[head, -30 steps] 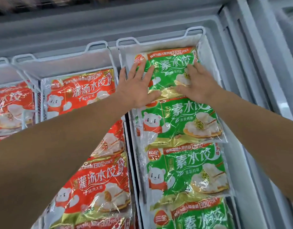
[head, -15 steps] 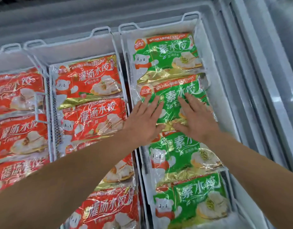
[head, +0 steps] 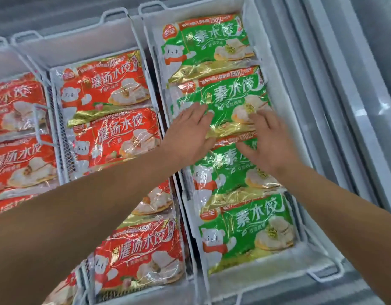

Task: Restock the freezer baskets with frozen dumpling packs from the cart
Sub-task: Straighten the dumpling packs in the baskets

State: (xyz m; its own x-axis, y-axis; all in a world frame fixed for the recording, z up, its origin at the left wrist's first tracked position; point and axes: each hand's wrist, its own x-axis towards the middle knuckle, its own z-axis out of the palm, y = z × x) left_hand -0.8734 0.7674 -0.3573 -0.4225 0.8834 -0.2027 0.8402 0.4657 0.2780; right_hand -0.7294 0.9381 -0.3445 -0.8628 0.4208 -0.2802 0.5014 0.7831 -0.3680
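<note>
Several green dumpling packs lie overlapping in a row in the right white wire basket. My left hand lies flat, fingers straight, on the second green pack at its lower left. My right hand lies flat across the seam between that pack and the third green pack. Neither hand grips anything. The far green pack and the nearest green pack lie untouched.
Red dumpling packs fill the middle basket and another basket at the left. More red packs lie under my left forearm. The freezer's frosted rim and sliding rails run along the right.
Both hands have slid back toward me along the green row, from the far pack to the second and third packs. The camera has tilted down, showing the basket's near end.
</note>
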